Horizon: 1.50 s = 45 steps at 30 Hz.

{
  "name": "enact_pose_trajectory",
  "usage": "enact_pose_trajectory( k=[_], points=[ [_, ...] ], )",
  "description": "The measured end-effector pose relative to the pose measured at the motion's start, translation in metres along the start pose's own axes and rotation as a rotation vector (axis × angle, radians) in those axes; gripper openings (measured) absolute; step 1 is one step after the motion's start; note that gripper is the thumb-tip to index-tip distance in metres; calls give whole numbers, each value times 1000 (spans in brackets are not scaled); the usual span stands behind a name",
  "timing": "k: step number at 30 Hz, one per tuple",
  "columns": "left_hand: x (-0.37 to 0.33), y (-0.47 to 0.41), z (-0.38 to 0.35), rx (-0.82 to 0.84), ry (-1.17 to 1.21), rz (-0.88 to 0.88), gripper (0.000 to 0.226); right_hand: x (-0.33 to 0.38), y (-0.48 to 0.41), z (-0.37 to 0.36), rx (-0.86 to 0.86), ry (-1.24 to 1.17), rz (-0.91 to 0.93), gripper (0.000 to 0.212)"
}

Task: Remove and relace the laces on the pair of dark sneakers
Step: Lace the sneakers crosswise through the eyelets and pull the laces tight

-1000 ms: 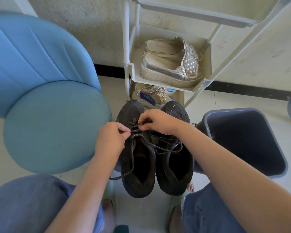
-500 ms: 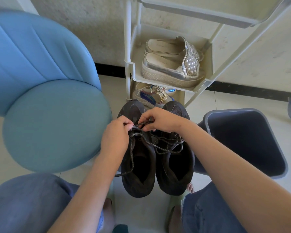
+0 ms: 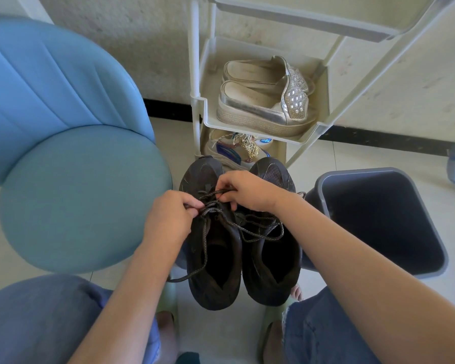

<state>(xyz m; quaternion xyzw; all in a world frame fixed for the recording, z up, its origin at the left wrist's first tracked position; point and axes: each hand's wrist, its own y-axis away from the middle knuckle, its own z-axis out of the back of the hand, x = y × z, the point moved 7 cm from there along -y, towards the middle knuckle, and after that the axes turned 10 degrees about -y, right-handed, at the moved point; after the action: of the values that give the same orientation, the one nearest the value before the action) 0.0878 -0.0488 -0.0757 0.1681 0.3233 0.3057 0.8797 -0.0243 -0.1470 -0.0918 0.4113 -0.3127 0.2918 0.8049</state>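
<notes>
Two dark sneakers stand side by side on the floor between my knees, toes pointing away. On the left sneaker (image 3: 213, 261) the dark speckled lace (image 3: 204, 254) is loose, one end trailing past its left side. My left hand (image 3: 169, 219) pinches a strand of that lace at the upper eyelets. My right hand (image 3: 243, 190) pinches another strand just beyond, over the tongue. The right sneaker (image 3: 272, 258) has slack lace loops lying across its opening.
A blue padded chair (image 3: 71, 195) stands at the left. A dark grey bin (image 3: 378, 219) sits at the right. Behind the sneakers is a white shoe rack (image 3: 260, 127) holding silver platform slippers (image 3: 263, 101) and a colourful shoe below.
Both hands shifted slightly along the left sneaker's lacing, the left hand drawing its strand a little leftward; the sneakers stay in place.
</notes>
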Motion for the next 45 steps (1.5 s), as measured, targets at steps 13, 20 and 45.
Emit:
enact_pose_trajectory(
  k=[13,20,45],
  points=[
    [-4,-12,1,-167,-67,-30,20,4,3,7,-67,25,7,9],
    [-12,-16,-6,-144,-139,-100,19,6,4,6,-68,19,9,7],
    [-18,-12,-8,-283,-244,-166,14,-7,0,18,-164,-105,-39,17]
  ],
)
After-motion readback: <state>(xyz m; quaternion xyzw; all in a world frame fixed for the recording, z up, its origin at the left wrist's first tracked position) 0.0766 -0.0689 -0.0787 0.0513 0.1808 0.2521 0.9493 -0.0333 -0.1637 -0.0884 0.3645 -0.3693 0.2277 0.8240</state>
